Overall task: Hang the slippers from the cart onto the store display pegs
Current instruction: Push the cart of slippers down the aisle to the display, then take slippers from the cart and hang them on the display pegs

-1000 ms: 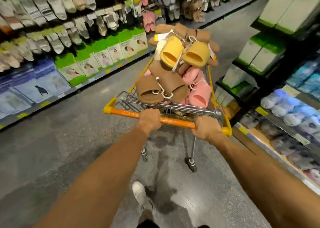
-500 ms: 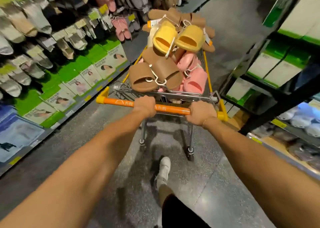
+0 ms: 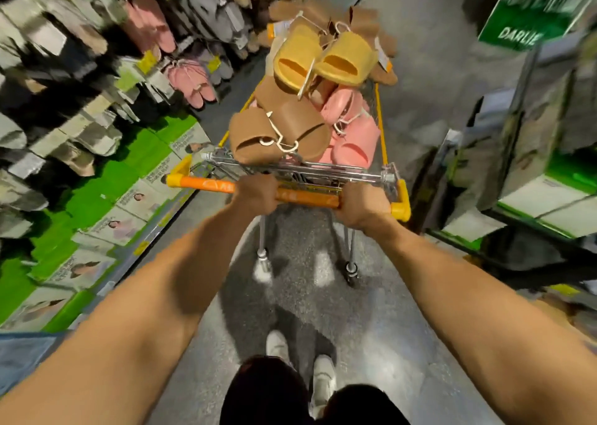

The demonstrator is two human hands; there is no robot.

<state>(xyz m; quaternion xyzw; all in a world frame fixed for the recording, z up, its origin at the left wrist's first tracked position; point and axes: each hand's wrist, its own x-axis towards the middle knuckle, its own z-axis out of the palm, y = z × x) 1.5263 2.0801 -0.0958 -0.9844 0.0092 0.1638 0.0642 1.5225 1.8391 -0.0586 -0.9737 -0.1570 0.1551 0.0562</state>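
Arms: bare to past the elbow, no sleeves or wristwear visible
Left hand (image 3: 256,195): bare, ungloved
Right hand (image 3: 361,206): bare, ungloved
Shorts (image 3: 268,392): black
Shoes (image 3: 323,382): white

We see a cart (image 3: 326,169) basket of shiny chrome wire, its handle (image 3: 303,197) sleeved in smooth orange plastic. At twelve o'clock the slippers (image 3: 323,59) look like matt, soft moulded foam (yellow, brown, pink). The floor (image 3: 381,334) is speckled grey and polished, glossy with reflections. Boxes (image 3: 135,198) at nine o'clock look like printed cardboard.
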